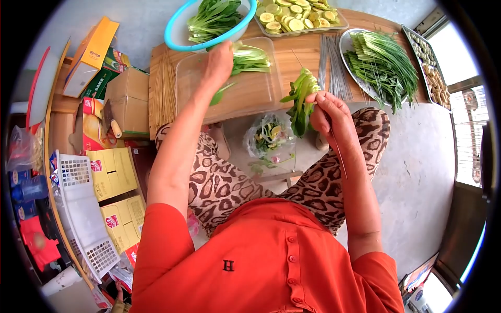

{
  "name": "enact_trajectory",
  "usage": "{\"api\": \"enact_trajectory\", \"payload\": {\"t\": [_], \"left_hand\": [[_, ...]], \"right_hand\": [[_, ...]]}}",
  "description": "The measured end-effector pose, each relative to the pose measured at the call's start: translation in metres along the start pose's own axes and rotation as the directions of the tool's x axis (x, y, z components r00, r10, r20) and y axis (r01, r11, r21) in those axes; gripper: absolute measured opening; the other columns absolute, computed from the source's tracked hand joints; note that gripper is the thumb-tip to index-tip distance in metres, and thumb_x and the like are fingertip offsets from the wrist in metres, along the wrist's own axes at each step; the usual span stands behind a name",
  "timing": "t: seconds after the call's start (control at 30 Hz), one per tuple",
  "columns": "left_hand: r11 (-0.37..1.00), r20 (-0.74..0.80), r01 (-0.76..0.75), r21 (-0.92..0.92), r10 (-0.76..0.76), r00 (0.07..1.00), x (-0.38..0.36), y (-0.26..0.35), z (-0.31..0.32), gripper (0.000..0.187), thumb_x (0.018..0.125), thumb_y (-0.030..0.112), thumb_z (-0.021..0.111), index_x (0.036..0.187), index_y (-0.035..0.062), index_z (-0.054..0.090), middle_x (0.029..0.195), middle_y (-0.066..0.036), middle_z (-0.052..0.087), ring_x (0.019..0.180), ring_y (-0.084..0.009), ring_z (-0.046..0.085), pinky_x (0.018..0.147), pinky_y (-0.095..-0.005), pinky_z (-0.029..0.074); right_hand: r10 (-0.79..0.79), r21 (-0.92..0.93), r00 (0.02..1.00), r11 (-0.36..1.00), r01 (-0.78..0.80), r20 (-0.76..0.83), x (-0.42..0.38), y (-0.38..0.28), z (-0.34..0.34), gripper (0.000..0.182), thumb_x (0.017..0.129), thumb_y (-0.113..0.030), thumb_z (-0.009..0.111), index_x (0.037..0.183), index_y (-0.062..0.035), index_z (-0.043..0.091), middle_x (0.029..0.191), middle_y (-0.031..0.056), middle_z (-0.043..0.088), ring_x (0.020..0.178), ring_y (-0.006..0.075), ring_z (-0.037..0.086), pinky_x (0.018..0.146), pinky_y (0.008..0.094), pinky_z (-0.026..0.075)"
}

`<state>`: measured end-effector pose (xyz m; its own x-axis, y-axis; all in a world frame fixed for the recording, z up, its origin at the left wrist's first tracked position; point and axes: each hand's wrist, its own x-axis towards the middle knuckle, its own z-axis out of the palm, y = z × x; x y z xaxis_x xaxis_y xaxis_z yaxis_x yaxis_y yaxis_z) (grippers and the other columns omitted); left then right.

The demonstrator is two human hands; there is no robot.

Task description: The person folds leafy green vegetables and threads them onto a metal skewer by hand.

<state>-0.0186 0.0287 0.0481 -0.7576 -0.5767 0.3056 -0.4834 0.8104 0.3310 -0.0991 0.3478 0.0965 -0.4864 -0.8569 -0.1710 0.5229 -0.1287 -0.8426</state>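
Note:
My right hand [331,112] pinches a thin skewer [341,156] with folded leafy greens [301,99] threaded on it. The skewer's tip sticks out beyond the greens, over the table edge, and its other end runs back along my forearm. My left hand [218,63] is curled over leafy greens [250,58] at the far side of a clear plastic tray [188,94]. Its fingertips are hidden, but green shows on both sides of the hand. A loose leaf [222,94] lies in the tray. Just beyond, a blue-rimmed basin [172,39] holds more leafy greens [214,21].
Bamboo skewers [163,86] and metal skewers [330,62] lie on the wooden table [292,47]. Sliced zucchini [295,24] fills a tray at the back. A plate of skewered chives [381,60] stands right, beside a tray of skewers [433,73]. Below hangs a plastic bag [269,135] with scraps.

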Motion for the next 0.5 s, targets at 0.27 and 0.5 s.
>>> {"api": "enact_trajectory", "payload": {"t": [0.27, 0.5], "left_hand": [[0.976, 0.269, 0.207, 0.065, -0.217, 0.939, -0.065, -0.057, 0.064, 0.026, 0.079, 0.023, 0.069, 0.095, 0.0054, 0.059, 0.094, -0.017, 0.062, 0.092, -0.0381, 0.059, 0.076, -0.0479, 0.047], [0.962, 0.147, 0.272, -0.011, -0.268, 0.952, -0.057, -0.058, 0.077, 0.019, 0.076, 0.020, 0.070, 0.093, 0.0116, 0.065, 0.088, -0.013, 0.066, 0.085, -0.0362, 0.062, 0.073, -0.0454, 0.048]], "right_hand": [[0.018, -0.017, 1.000, 1.000, -0.018, -0.015, -0.004, 0.001, -0.003, 0.022, 0.097, -0.018, 0.046, 0.097, -0.0014, 0.061, 0.048, -0.0028, 0.040, 0.042, 0.0054, 0.030, 0.042, 0.0200, 0.023], [0.022, -0.014, 1.000, 1.000, -0.022, -0.002, 0.000, 0.005, -0.004, 0.023, 0.098, -0.017, 0.045, 0.098, -0.0010, 0.061, 0.049, -0.0028, 0.041, 0.042, 0.0055, 0.031, 0.042, 0.0198, 0.023]]}}
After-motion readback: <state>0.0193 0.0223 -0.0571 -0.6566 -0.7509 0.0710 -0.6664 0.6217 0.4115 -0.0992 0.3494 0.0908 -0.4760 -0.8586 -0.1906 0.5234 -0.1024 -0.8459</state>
